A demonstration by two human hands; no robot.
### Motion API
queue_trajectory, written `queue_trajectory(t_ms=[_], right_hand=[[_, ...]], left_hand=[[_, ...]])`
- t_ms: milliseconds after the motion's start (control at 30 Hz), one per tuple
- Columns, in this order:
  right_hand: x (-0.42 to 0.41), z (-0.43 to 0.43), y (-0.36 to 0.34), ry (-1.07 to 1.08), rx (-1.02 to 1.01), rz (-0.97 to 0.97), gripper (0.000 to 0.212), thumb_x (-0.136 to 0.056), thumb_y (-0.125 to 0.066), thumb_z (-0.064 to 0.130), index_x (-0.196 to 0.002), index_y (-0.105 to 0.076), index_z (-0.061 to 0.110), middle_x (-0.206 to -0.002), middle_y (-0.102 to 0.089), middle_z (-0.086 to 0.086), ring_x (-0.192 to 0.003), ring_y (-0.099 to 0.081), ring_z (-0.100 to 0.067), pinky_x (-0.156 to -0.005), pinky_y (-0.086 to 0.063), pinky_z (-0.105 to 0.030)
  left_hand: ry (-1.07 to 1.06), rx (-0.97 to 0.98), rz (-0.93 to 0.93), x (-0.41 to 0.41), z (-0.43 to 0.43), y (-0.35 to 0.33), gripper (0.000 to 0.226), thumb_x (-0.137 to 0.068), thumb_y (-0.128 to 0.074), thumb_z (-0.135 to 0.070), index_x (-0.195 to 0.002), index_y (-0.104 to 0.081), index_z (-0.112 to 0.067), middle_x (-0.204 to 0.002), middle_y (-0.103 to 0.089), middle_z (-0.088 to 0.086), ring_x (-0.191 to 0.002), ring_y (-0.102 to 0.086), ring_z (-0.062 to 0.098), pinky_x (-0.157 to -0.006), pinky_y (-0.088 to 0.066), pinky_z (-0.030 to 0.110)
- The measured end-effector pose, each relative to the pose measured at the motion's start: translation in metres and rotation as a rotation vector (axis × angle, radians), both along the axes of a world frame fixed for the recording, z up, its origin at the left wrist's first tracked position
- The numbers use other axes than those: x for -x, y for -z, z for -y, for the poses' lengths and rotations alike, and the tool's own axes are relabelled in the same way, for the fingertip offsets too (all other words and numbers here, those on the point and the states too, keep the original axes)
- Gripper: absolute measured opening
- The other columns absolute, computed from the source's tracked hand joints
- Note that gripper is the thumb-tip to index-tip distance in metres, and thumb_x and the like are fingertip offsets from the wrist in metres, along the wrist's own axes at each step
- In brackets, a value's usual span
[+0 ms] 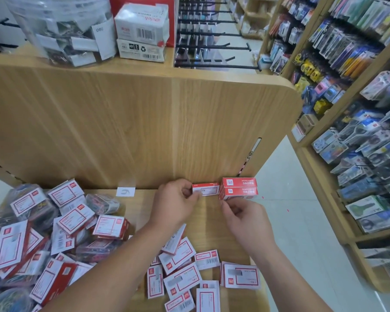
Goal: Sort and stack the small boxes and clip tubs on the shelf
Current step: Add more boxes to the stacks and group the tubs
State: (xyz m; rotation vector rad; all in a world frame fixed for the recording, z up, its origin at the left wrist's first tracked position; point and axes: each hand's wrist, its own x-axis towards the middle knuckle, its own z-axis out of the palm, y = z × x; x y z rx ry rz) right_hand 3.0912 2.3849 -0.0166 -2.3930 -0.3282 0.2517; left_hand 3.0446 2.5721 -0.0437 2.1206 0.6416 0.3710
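Small red-and-white cardboard box (205,189) at the back of the pale wooden shelf (211,224).
The grip of the left hand (175,204) pinches its left end, beside two stacked red boxes (239,188); the right hand (242,220) curls at their base, and whether its grip holds anything cannot be told.

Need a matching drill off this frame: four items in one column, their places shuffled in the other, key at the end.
Things
1. clear tub of binder clips
2. stack of two red boxes
3. single red-and-white box
4. white paper tag

Places
A. pinched by the left hand, against the back panel
B. on the upper shelf
C. right end of the lower shelf, just beyond the right hand
D. foot of the back panel, left of both hands

Pairs: 1-B, 2-C, 3-A, 4-D
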Motion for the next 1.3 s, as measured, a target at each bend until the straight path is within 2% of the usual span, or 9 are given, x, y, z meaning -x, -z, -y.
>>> queue_trajectory(t_ms=[300,533,667,767,900,967,1033,1167,1300], right_hand=[[0.002,0.001,-0.001,-0.017,-0.032,-0.002,0.024,-0.093,-0.063,0.041,-0.074,-0.072,0.029,-0.066,-0.069,0.015,-0.065,-0.064,-0.007,-0.062,-0.055,-0.038],[0.015,-0.007,-0.017,-0.083,-0.224,-0.138,0.036,-0.096,-0.063,0.042,-0.067,-0.067,0.02,-0.058,-0.061,0.0,-0.055,-0.051,-0.01,-0.056,-0.043,-0.035],[0.027,-0.025,-0.037,-0.016,-0.517,-0.36,0.023,-0.099,-0.063,0.033,-0.091,-0.077,0.016,-0.079,-0.076,-0.005,-0.071,-0.07,-0.019,-0.067,-0.06,-0.043],[0.031,-0.033,-0.043,0.016,-0.611,-0.366,0.008,-0.1,-0.062,0.015,-0.104,-0.068,0.014,-0.09,-0.079,-0.002,-0.082,-0.074,-0.024,-0.071,-0.061,-0.044],[0.019,-0.024,-0.035,-0.201,-0.31,-0.089,0.013,-0.1,-0.058,0.017,-0.101,-0.061,0.03,-0.091,-0.072,0.016,-0.082,-0.069,-0.011,-0.071,-0.058,-0.041],[0.013,-0.018,-0.033,-0.296,-0.103,0.054,0.015,-0.099,-0.056,0.021,-0.101,-0.062,0.034,-0.089,-0.068,0.019,-0.081,-0.064,-0.007,-0.07,-0.055,-0.04],[0.009,-0.017,-0.032,-0.366,-0.018,0.117,0.017,-0.099,-0.054,0.022,-0.105,-0.066,0.033,-0.093,-0.068,0.016,-0.086,-0.063,-0.009,-0.074,-0.053,-0.039],[0.013,-0.016,-0.033,-0.419,0.038,0.203,0.016,-0.096,-0.062,0.026,-0.105,-0.073,0.032,-0.083,-0.065,0.02,-0.075,-0.057,-0.002,-0.064,-0.046,-0.027],[0.023,0.0,-0.033,-0.206,0.033,0.306,0.012,-0.094,-0.066,0.041,-0.098,-0.075,0.036,-0.087,-0.072,0.019,-0.07,-0.064,-0.005,-0.064,-0.054,-0.034]], left_hand=[[0.007,-0.059,0.01,-0.002,-0.002,0.004,0.022,-0.078,-0.084,-0.032,-0.072,-0.07,-0.016,-0.059,-0.067,-0.008,-0.059,-0.064,0.013,-0.06,-0.054,0.033],[0.13,0.311,0.047,0.03,-0.003,-0.017,0.02,-0.088,-0.08,-0.026,-0.075,-0.071,-0.014,-0.063,-0.062,0.005,-0.058,-0.049,0.007,-0.059,-0.043,0.027],[0.175,0.44,0.023,0.052,0.003,-0.04,0.028,-0.095,-0.072,-0.029,-0.071,-0.072,-0.015,-0.058,-0.053,-0.009,-0.054,-0.043,0.003,-0.054,-0.036,0.017],[0.284,0.378,-0.064,0.058,0.001,-0.039,0.041,-0.099,-0.066,-0.034,-0.071,-0.065,-0.004,-0.058,-0.046,-0.003,-0.054,-0.038,0.009,-0.053,-0.032,0.025],[0.178,0.173,-0.118,0.056,-0.009,-0.031,0.025,-0.086,-0.078,-0.045,-0.095,-0.072,-0.022,-0.075,-0.067,-0.014,-0.068,-0.061,0.004,-0.069,-0.051,0.027],[0.156,0.061,-0.054,0.057,-0.011,-0.031,0.035,-0.082,-0.081,-0.042,-0.113,-0.067,-0.032,-0.089,-0.065,-0.014,-0.077,-0.06,0.004,-0.075,-0.052,0.027],[0.259,0.02,0.01,0.054,-0.01,-0.03,0.041,-0.085,-0.079,-0.035,-0.124,-0.066,-0.035,-0.086,-0.061,-0.014,-0.069,-0.056,0.004,-0.071,-0.05,0.025],[0.319,-0.011,0.099,0.045,-0.004,-0.024,0.01,-0.092,-0.072,-0.02,-0.099,-0.071,-0.027,-0.072,-0.062,-0.013,-0.061,-0.054,0.005,-0.062,-0.048,0.025],[0.257,0.075,0.028,0.035,-0.008,-0.011,0.008,-0.093,-0.071,-0.019,-0.09,-0.071,-0.027,-0.072,-0.065,-0.019,-0.059,-0.054,0.001,-0.061,-0.049,0.022]])
